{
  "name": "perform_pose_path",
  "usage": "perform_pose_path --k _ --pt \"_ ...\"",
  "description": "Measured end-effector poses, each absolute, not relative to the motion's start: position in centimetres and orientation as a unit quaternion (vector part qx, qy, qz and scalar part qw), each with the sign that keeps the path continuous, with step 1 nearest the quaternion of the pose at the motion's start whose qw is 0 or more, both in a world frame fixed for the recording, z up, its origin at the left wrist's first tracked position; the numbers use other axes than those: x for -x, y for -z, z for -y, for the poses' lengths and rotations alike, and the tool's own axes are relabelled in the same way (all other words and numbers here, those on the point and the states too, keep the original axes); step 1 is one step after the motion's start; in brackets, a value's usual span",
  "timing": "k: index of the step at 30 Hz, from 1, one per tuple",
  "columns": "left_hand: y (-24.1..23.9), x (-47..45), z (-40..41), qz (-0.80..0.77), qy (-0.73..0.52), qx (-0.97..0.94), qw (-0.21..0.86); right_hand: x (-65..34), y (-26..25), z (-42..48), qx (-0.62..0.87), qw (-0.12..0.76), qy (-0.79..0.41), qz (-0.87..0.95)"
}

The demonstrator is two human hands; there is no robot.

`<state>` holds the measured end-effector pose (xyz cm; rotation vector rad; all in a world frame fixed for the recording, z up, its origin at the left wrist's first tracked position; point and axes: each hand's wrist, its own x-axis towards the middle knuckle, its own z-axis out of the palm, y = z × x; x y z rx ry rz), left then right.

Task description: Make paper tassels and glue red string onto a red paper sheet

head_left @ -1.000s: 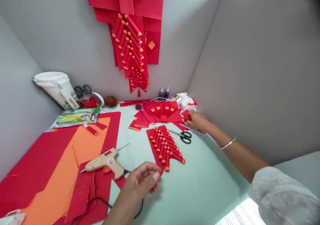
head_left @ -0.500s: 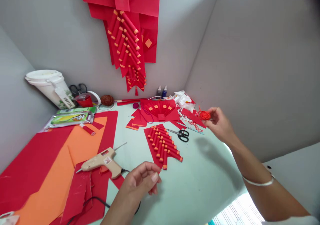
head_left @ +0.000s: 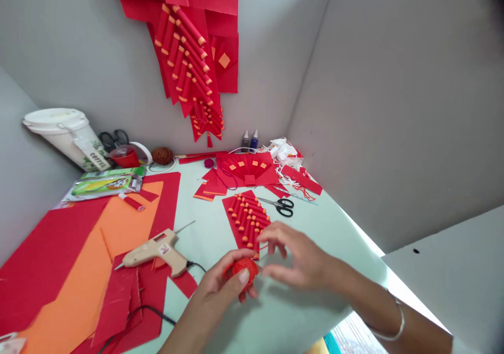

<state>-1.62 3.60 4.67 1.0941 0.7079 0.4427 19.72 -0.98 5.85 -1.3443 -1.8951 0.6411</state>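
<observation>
My left hand (head_left: 224,285) is closed round a small ball of red string (head_left: 243,268), held just above the pale green table (head_left: 315,291). My right hand (head_left: 293,257) is right beside the ball, its fingers pinched at the ball's right side. Whether they grip a loose strand is too fine to see. Just behind both hands lies a red paper piece with rows of red and orange rolled tubes (head_left: 248,219).
A beige glue gun (head_left: 151,249) lies on red and orange paper sheets (head_left: 98,254) at the left. Black scissors (head_left: 281,205), a red paper fan (head_left: 246,167) and scraps lie farther back. A white bucket (head_left: 65,133) stands at back left. A red paper decoration (head_left: 189,54) hangs on the wall.
My right hand picked the red string ball up from the scraps at the back right and brought it to the left hand, which now holds it.
</observation>
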Motion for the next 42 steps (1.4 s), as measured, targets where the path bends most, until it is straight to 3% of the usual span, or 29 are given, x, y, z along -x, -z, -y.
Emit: perform_pose_path --k 4,9,23,29,33,38,42 --pt "-5.1 2.2 -3.7 -0.286 -0.243 -0.426 0.823 -25.2 -6.0 -1.7 0.681 0.397 -0.17 0.591" --pt "-5.9 2.6 -3.7 -0.238 -0.28 -0.383 0.847 -28.0 -4.3 -2.8 0.706 0.409 -0.182 0.548" --pt "-5.4 2.5 -4.0 -0.251 -0.275 -0.368 0.852 -18.3 -4.2 0.0 0.498 0.242 -0.331 0.764" --pt "-5.2 3.0 -4.2 -0.265 -0.294 -0.382 0.835 -22.2 -5.4 -0.8 0.462 0.181 -0.496 0.713" --pt "-5.1 3.1 -4.3 -0.25 -0.279 -0.399 0.837 -27.7 -5.3 -3.6 0.563 0.176 -0.447 0.673" --pt "-5.0 3.2 -3.8 -0.212 -0.21 -0.433 0.851 -32.2 -3.6 -8.8 0.713 0.223 -0.261 0.611" --pt "-5.0 3.6 -3.6 -0.196 -0.144 -0.481 0.843 -33.2 -2.0 -12.7 0.787 0.19 -0.151 0.566"
